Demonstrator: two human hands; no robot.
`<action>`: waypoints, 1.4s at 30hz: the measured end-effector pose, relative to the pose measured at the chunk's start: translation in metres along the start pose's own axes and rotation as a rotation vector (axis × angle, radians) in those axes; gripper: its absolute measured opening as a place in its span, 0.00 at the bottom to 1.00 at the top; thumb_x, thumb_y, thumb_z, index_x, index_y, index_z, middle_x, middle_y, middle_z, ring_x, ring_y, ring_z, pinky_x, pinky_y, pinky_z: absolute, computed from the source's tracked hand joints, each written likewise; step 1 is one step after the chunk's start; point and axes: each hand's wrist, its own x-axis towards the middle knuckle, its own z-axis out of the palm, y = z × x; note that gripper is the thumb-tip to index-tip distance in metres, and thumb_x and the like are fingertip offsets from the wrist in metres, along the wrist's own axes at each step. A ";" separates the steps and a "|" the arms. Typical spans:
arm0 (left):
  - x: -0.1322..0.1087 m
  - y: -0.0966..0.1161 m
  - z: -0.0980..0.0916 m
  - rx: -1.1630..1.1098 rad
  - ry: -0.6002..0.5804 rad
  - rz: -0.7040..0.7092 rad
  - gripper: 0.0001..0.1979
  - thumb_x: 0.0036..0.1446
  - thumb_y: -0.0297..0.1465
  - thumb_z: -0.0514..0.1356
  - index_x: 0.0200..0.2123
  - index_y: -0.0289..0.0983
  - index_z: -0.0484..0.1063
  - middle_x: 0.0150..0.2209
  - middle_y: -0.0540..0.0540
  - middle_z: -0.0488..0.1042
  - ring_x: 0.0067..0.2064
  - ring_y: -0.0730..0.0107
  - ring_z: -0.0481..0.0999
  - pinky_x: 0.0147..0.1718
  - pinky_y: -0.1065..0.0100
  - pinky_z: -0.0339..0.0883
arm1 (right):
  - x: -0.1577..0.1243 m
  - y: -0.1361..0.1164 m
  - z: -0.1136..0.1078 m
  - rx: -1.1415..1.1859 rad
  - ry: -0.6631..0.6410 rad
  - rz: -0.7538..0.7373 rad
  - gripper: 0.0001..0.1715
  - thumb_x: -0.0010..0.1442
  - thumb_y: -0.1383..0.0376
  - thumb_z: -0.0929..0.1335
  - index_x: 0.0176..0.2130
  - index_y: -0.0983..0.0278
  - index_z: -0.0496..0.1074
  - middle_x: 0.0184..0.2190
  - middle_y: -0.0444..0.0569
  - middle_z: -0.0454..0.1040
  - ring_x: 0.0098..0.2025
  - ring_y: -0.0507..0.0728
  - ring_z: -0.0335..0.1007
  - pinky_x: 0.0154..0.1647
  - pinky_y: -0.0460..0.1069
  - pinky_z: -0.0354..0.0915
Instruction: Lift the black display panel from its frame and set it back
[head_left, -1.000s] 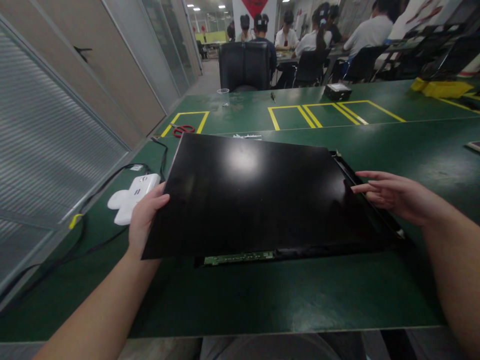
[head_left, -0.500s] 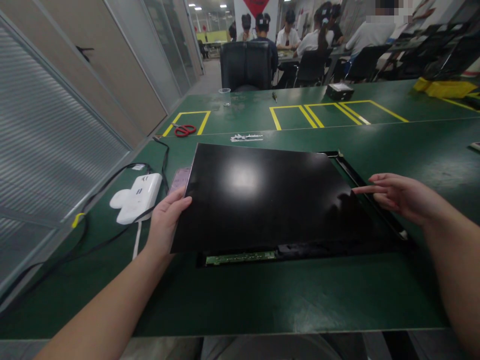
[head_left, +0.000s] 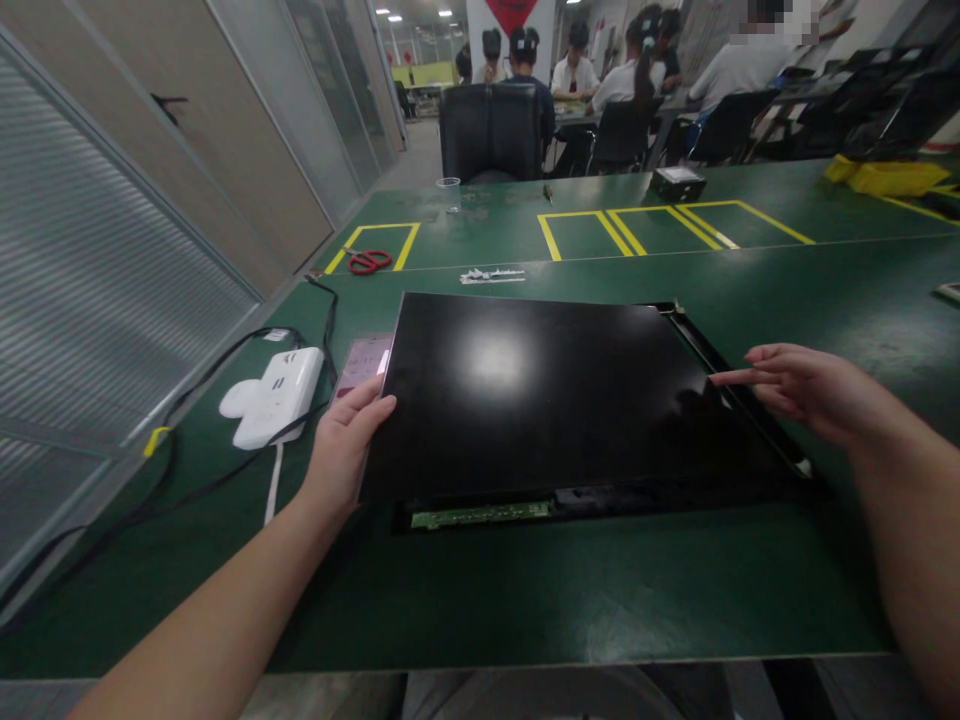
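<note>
A glossy black display panel point(head_left: 555, 420) lies over a black frame point(head_left: 776, 437), its left side tilted up. My left hand point(head_left: 345, 435) grips the panel's left edge, thumb on top and the other fingers at the edge and underneath. At the opposite edge, my right hand point(head_left: 806, 390) has its index finger stretched out to the panel's rim, apparently touching it, with the other fingers loosely bent around nothing. Below the panel's near edge shows a strip of green circuit board point(head_left: 480, 515). The panel hides most of the frame.
Left of the panel are a phone point(head_left: 364, 362) and a white power strip point(head_left: 281, 400) with cables. Farther back lie red-handled scissors point(head_left: 370, 262), white scraps point(head_left: 493, 275), a clear cup point(head_left: 448, 195) and a black box point(head_left: 677, 183). People sit beyond the green table point(head_left: 525, 600).
The panel's left edge has moved slightly right and down, together with my left hand. More of the phone shows. My right hand has shifted slightly right and stays by the panel's rim.
</note>
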 end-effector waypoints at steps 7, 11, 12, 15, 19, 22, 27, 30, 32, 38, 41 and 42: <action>0.000 -0.003 0.000 0.006 -0.042 -0.016 0.23 0.46 0.38 0.75 0.46 0.38 0.85 0.43 0.42 0.88 0.51 0.46 0.85 0.47 0.57 0.81 | -0.001 0.001 -0.002 0.035 0.027 -0.001 0.16 0.45 0.66 0.69 0.37 0.59 0.65 0.35 0.63 0.83 0.15 0.46 0.48 0.15 0.42 0.45; 0.000 -0.006 0.001 0.022 -0.047 -0.032 0.24 0.48 0.38 0.74 0.49 0.37 0.84 0.44 0.42 0.88 0.52 0.47 0.85 0.48 0.57 0.81 | -0.002 0.000 -0.002 0.028 0.033 0.000 0.16 0.45 0.65 0.69 0.37 0.59 0.65 0.35 0.62 0.83 0.16 0.46 0.48 0.15 0.42 0.45; -0.001 -0.006 0.001 0.021 -0.050 -0.041 0.24 0.49 0.38 0.74 0.50 0.37 0.84 0.44 0.42 0.87 0.52 0.47 0.85 0.48 0.57 0.81 | -0.001 0.000 -0.003 0.022 0.031 -0.001 0.16 0.45 0.65 0.69 0.37 0.59 0.65 0.35 0.62 0.83 0.16 0.46 0.48 0.16 0.43 0.45; -0.001 -0.008 0.002 0.014 -0.077 -0.057 0.25 0.50 0.38 0.74 0.52 0.37 0.83 0.45 0.42 0.87 0.52 0.47 0.85 0.48 0.56 0.81 | 0.001 0.001 -0.006 -0.002 0.026 -0.015 0.17 0.45 0.65 0.70 0.38 0.58 0.64 0.36 0.62 0.83 0.16 0.47 0.49 0.16 0.44 0.45; 0.001 -0.013 0.001 0.018 -0.110 -0.053 0.26 0.51 0.40 0.74 0.53 0.37 0.84 0.45 0.40 0.87 0.53 0.46 0.85 0.49 0.55 0.81 | 0.003 0.003 -0.010 -0.040 0.017 -0.039 0.19 0.42 0.65 0.69 0.37 0.57 0.63 0.37 0.61 0.84 0.17 0.48 0.49 0.15 0.46 0.45; 0.003 -0.017 -0.002 0.029 -0.140 -0.060 0.27 0.52 0.41 0.75 0.54 0.39 0.84 0.46 0.41 0.87 0.53 0.46 0.85 0.51 0.54 0.81 | 0.002 0.002 -0.011 -0.039 0.044 -0.043 0.18 0.43 0.65 0.69 0.36 0.57 0.63 0.37 0.60 0.83 0.17 0.48 0.48 0.15 0.46 0.45; 0.006 -0.022 -0.008 0.023 -0.228 -0.096 0.27 0.55 0.40 0.74 0.57 0.41 0.82 0.48 0.42 0.87 0.53 0.48 0.85 0.51 0.56 0.81 | 0.000 0.000 -0.010 -0.033 0.077 -0.031 0.16 0.44 0.65 0.69 0.36 0.58 0.64 0.36 0.59 0.83 0.17 0.48 0.49 0.16 0.45 0.46; 0.007 -0.023 -0.009 0.026 -0.251 -0.101 0.27 0.56 0.41 0.74 0.58 0.41 0.82 0.49 0.42 0.87 0.53 0.49 0.85 0.51 0.57 0.81 | 0.001 0.001 -0.010 -0.029 0.086 -0.042 0.16 0.44 0.65 0.69 0.36 0.58 0.65 0.35 0.59 0.83 0.17 0.48 0.50 0.16 0.45 0.46; 0.007 -0.022 -0.008 0.031 -0.264 -0.096 0.27 0.56 0.42 0.74 0.58 0.41 0.82 0.49 0.42 0.87 0.53 0.48 0.85 0.51 0.56 0.81 | 0.002 0.002 -0.010 -0.033 0.086 -0.049 0.17 0.43 0.65 0.70 0.36 0.58 0.64 0.35 0.59 0.83 0.17 0.48 0.50 0.16 0.46 0.46; 0.006 -0.017 -0.005 0.066 -0.276 -0.076 0.26 0.55 0.42 0.75 0.56 0.41 0.83 0.47 0.41 0.87 0.54 0.47 0.85 0.51 0.55 0.81 | 0.002 0.002 -0.012 -0.050 0.085 -0.050 0.17 0.43 0.64 0.70 0.35 0.58 0.64 0.36 0.60 0.83 0.17 0.48 0.51 0.16 0.45 0.47; 0.006 -0.015 -0.004 0.093 -0.277 -0.078 0.24 0.54 0.40 0.75 0.53 0.41 0.84 0.45 0.42 0.87 0.52 0.47 0.85 0.50 0.56 0.81 | -0.001 0.000 -0.013 -0.055 0.097 -0.041 0.15 0.44 0.63 0.70 0.35 0.58 0.65 0.37 0.61 0.83 0.18 0.49 0.52 0.16 0.45 0.48; 0.006 -0.015 -0.004 0.102 -0.278 -0.081 0.23 0.54 0.40 0.75 0.52 0.41 0.84 0.45 0.42 0.87 0.52 0.47 0.85 0.49 0.56 0.81 | -0.002 -0.001 -0.013 -0.061 0.100 -0.043 0.15 0.44 0.63 0.70 0.35 0.58 0.65 0.37 0.61 0.83 0.18 0.49 0.52 0.15 0.45 0.48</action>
